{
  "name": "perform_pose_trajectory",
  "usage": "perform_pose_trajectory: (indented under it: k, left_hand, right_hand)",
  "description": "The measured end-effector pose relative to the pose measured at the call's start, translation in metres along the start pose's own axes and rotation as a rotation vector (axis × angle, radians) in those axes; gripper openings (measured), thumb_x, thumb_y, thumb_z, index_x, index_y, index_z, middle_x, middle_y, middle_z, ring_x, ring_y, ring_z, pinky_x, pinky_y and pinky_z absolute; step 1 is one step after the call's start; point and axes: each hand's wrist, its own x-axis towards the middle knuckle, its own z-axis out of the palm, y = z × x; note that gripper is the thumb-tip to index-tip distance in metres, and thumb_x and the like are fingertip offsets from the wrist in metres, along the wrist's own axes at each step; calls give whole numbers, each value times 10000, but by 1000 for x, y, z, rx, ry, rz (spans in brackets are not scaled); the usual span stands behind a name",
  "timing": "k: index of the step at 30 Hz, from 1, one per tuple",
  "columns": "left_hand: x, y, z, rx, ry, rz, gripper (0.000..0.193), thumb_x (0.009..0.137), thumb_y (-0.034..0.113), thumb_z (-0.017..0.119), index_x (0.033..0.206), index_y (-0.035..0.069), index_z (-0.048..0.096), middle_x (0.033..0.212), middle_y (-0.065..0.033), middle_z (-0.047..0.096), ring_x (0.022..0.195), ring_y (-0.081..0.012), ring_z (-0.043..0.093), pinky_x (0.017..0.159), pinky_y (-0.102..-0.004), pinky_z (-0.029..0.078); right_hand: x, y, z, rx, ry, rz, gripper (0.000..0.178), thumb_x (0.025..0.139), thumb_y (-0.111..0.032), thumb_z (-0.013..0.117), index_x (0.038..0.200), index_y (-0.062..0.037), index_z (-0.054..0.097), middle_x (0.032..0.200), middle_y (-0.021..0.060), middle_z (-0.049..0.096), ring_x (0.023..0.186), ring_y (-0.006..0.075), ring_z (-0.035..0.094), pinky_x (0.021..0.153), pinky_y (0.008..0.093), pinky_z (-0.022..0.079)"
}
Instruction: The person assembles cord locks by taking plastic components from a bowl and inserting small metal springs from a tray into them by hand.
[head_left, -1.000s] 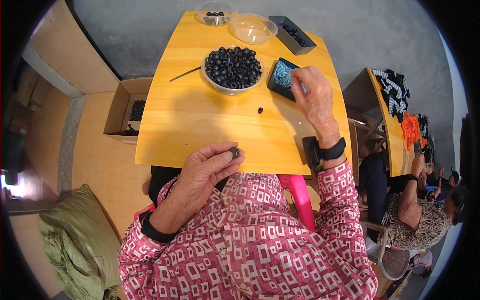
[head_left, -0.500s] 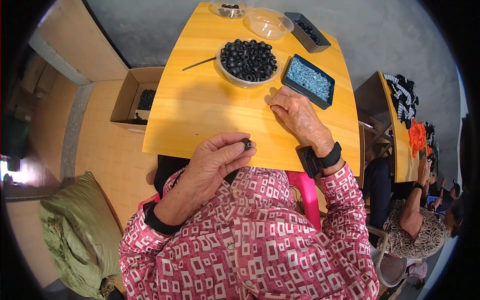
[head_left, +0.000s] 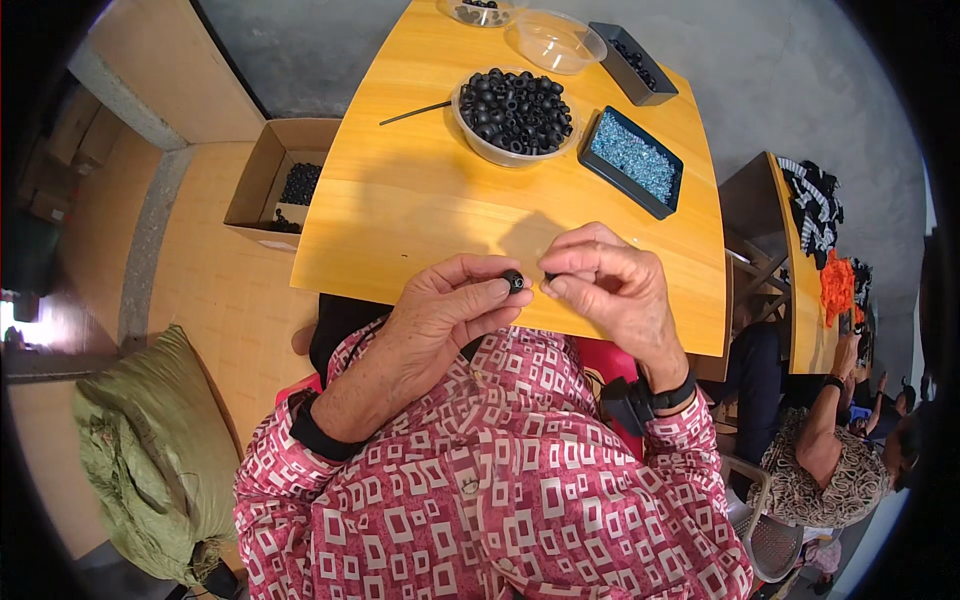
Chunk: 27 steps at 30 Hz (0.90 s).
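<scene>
Over the table's near edge, my left hand (head_left: 455,300) pinches a small round black part with a hole in its end (head_left: 514,281) between thumb and fingers. Just to its right, my right hand (head_left: 620,290) is closed in a pinch on a small dark piece (head_left: 549,277), mostly covered by the fingertips. A narrow gap separates the two sets of fingertips. Farther back stands a clear plastic bowl (head_left: 488,150) heaped with black hollow parts (head_left: 518,110). To its right, a dark rectangular tray (head_left: 622,184) holds many small shiny bluish pieces (head_left: 635,155).
A thin black rod (head_left: 415,113) lies left of the bowl on the yellow table (head_left: 390,220). Behind are another clear bowl (head_left: 558,45) and a grey bin (head_left: 655,97). A cardboard box (head_left: 250,190) and green sack (head_left: 150,450) stand left. Another person (head_left: 825,450) sits at right.
My right hand has come from beside the bluish tray toward my left hand, with a small dark piece now at its fingertips. My left hand keeps its black part. The view has shifted slightly.
</scene>
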Motion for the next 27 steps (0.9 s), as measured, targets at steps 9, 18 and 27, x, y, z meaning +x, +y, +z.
perform_pose_trajectory:
  k: [9,18,27]
  left_hand:
    - [-1,-4,-2,-41,-37,-7,212,916,27,597,1126,2,613,1040,-101,654,913,-163,673,840,-261,579]
    - [-1,-5,-1,-58,-59,-13,214,917,38,602,1128,4,610,1041,-112,655,932,-173,674,838,-260,580]
    - [-3,-4,1,-51,-76,-12,203,923,44,596,1123,6,608,1038,-113,658,933,-181,679,833,-258,579]
  right_hand:
    - [-2,-4,13,-194,-14,-216,165,797,28,702,961,8,688,954,88,636,825,147,616,726,251,492]
    - [-8,-4,15,-235,17,-244,163,802,21,695,964,10,686,935,109,649,845,180,633,745,271,504]
    - [-12,-7,14,-330,52,-295,119,802,-1,705,919,8,687,904,114,659,794,183,640,689,267,511]
